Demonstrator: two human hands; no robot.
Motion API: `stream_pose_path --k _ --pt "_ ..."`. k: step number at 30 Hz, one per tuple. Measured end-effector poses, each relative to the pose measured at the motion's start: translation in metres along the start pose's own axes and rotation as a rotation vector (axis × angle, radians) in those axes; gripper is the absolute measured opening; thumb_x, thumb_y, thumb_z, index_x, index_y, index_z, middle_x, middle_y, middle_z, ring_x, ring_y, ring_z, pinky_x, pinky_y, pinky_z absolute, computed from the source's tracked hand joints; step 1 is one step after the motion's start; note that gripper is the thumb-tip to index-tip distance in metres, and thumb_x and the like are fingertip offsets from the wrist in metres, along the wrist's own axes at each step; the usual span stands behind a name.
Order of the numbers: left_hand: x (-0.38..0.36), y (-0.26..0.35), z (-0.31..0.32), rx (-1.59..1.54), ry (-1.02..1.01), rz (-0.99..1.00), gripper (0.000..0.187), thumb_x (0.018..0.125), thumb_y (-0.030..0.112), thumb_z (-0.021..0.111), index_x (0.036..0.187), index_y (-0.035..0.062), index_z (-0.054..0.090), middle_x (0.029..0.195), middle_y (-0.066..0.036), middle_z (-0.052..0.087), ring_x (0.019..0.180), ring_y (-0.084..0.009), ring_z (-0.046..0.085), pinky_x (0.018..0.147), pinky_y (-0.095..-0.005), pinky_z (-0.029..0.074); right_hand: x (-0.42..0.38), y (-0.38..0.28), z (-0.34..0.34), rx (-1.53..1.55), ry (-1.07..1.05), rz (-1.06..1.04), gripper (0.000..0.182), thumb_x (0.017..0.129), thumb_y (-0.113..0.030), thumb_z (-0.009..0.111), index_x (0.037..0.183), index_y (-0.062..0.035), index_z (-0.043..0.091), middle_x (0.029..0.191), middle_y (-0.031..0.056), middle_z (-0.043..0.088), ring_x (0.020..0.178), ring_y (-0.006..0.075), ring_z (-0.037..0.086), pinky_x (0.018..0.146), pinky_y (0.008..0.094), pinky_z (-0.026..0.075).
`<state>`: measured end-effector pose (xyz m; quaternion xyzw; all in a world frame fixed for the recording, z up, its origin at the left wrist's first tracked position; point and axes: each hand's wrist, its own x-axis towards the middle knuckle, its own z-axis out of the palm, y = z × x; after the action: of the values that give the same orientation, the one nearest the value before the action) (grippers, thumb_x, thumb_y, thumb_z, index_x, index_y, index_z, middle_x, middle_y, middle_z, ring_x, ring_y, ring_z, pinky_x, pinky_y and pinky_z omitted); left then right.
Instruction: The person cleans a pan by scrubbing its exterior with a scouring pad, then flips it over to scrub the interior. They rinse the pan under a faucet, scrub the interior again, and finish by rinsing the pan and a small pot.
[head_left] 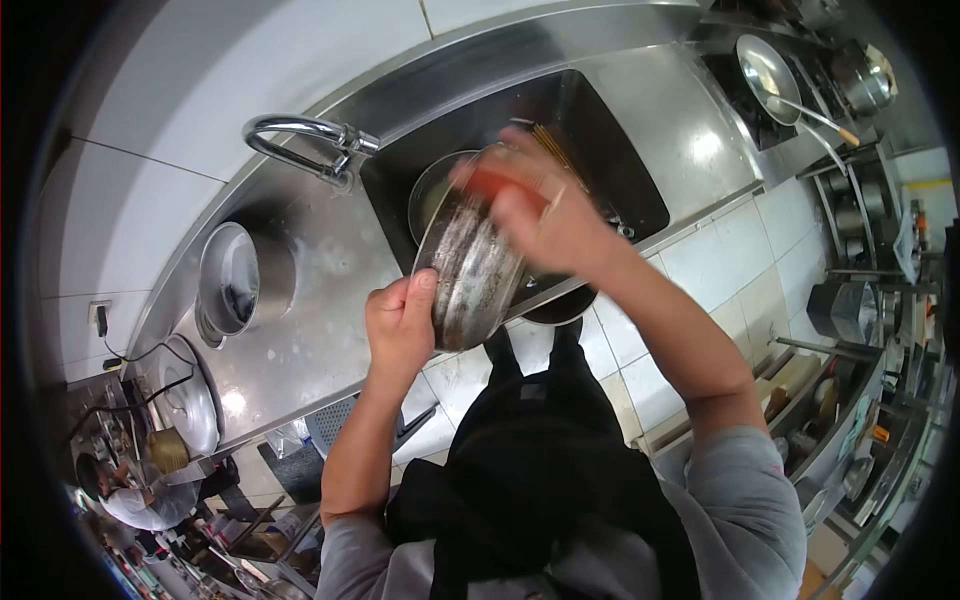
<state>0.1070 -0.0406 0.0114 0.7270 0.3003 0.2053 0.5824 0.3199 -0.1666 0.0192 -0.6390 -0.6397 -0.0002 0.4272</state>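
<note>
A round metal pan (470,265) with a stained, scorched outer side is tilted over the near edge of the dark sink (632,170). My left hand (400,318) grips its lower left rim, thumb on the outside. Blurred by motion, my right hand (545,215) is closed around a red object (505,183) against the pan's upper part; what exactly the object is cannot be made out. Behind the pan, a round bowl (430,190) sits in the sink, partly hidden. Thin brown sticks (548,140) lie in the sink beyond my right hand.
A chrome faucet (300,130) rises behind the sink's left side. On the left counter stand a metal pot (240,278) and a large round lid (187,395). A wok (768,75) with a ladle rests on the stove at right. Another person (145,505) is at the far lower left.
</note>
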Motion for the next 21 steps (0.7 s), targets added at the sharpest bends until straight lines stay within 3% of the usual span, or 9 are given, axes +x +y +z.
stream_pose_path --k 2,5,8,11,12,15,17,19,21 --pt "0.002 -0.007 0.002 -0.047 -0.017 0.013 0.041 0.100 0.026 0.064 0.072 -0.0041 0.061 0.060 0.004 0.049 0.061 -0.0050 0.042 0.051 -0.0285 0.037 -0.008 0.062 0.009 0.398 0.197 0.724 0.036 0.099 -0.018 0.041 0.121 -0.0081 0.068 0.115 0.0140 0.069 0.114 0.0283 0.063 0.103 0.0394 0.047" --pt "0.007 -0.003 -0.005 0.027 -0.019 0.006 0.039 0.099 0.023 0.066 0.072 -0.0037 0.061 0.061 0.004 0.051 0.061 -0.0048 0.043 0.052 -0.0278 0.037 -0.018 0.081 0.016 0.383 0.159 0.723 0.038 0.100 -0.018 0.039 0.121 -0.0042 0.067 0.115 0.0130 0.069 0.111 0.0254 0.063 0.101 0.0370 0.046" --pt "0.013 0.007 -0.003 -0.031 -0.029 -0.025 0.038 0.098 0.022 0.066 0.071 -0.0017 0.058 0.060 0.004 0.047 0.060 -0.0051 0.041 0.051 -0.0276 0.036 -0.013 0.062 0.008 0.468 0.205 0.942 0.038 0.100 -0.018 0.039 0.121 -0.0023 0.067 0.116 0.0122 0.069 0.112 0.0230 0.062 0.101 0.0359 0.044" --pt "0.002 -0.010 -0.011 0.108 0.051 0.051 0.037 0.098 0.020 0.067 0.070 0.0000 0.051 0.061 0.003 0.045 0.062 -0.0058 0.040 0.053 -0.0278 0.036 -0.012 0.061 0.009 0.494 0.220 0.900 0.039 0.100 -0.020 0.040 0.121 -0.0017 0.066 0.115 0.0129 0.069 0.111 0.0223 0.062 0.101 0.0351 0.044" --pt "-0.011 -0.014 -0.006 0.021 0.145 0.130 0.039 0.100 0.021 0.063 0.071 0.0010 0.047 0.063 0.002 0.043 0.065 -0.0062 0.040 0.054 -0.0283 0.035 -0.015 0.070 0.013 0.494 0.203 0.888 0.039 0.100 -0.020 0.040 0.121 -0.0017 0.066 0.115 0.0129 0.069 0.111 0.0223 0.062 0.101 0.0351 0.044" --pt "-0.042 -0.028 0.014 -0.107 0.279 0.066 0.044 0.106 0.028 0.052 0.071 0.0009 0.046 0.066 0.002 0.043 0.068 -0.0068 0.039 0.056 -0.0286 0.033 -0.015 0.092 0.024 0.365 0.084 0.892 0.041 0.100 -0.030 0.044 0.125 -0.0003 0.058 0.118 0.0113 0.065 0.109 0.0210 0.059 0.099 0.0344 0.043" --pt "-0.033 -0.030 0.012 -0.064 0.230 0.058 0.049 0.108 0.031 0.049 0.070 0.0001 0.046 0.065 0.002 0.043 0.067 -0.0070 0.038 0.056 -0.0308 0.033 -0.002 0.089 0.021 0.435 0.133 1.005 0.039 0.100 -0.030 0.044 0.121 -0.0012 0.060 0.119 0.0104 0.065 0.109 0.0199 0.060 0.098 0.0340 0.044" --pt "-0.001 -0.028 0.018 -0.059 0.240 0.040 0.052 0.109 0.033 0.047 0.069 -0.0012 0.049 0.060 -0.002 0.038 0.063 -0.0091 0.036 0.055 -0.0329 0.036 0.010 0.094 0.022 0.506 0.201 0.982 0.040 0.099 -0.027 0.046 0.122 0.0001 0.065 0.111 0.0135 0.070 0.106 0.0216 0.062 0.099 0.0330 0.044" --pt "0.024 -0.019 0.026 -0.084 0.238 0.027 0.055 0.109 0.035 0.047 0.068 -0.0019 0.050 0.059 -0.002 0.038 0.062 -0.0096 0.036 0.054 -0.0341 0.036 0.034 0.078 0.018 0.500 0.241 0.722 0.039 0.098 -0.025 0.047 0.126 -0.0031 0.065 0.102 0.0113 0.069 0.102 0.0210 0.063 0.107 0.0336 0.042"
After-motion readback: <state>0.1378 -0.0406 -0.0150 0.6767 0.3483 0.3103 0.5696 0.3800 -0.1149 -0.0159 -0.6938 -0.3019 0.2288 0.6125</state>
